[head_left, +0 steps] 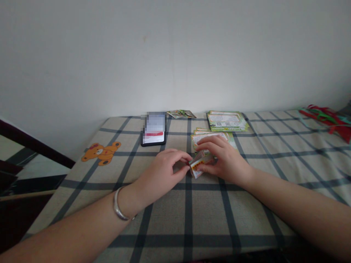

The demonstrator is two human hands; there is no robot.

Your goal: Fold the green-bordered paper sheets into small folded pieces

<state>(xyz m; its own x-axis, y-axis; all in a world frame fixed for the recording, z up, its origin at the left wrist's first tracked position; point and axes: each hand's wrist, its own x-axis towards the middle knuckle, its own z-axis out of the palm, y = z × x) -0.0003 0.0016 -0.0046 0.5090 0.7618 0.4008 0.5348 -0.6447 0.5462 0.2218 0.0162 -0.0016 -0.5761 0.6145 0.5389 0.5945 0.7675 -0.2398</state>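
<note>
Both my hands meet at the middle of the checked cloth (pixel 246 219). My right hand (pixel 223 160) grips a small folded paper box (pixel 199 164) with a red and yellow printed side, fingers curled over its top. My left hand (pixel 164 171), with a silver bangle on the wrist, pinches the box's left end between thumb and fingers. Just behind the hands lies a loose pile of green-edged printed cards (pixel 210 137).
A second stack of green cards (pixel 227 121) lies further back, and a few small ones (pixel 181 114) sit near the wall. A phone (pixel 153 128) lies left of them. An orange bear (pixel 101 152) is printed on the cloth. Red and green ribbons (pixel 326 117) lie far right.
</note>
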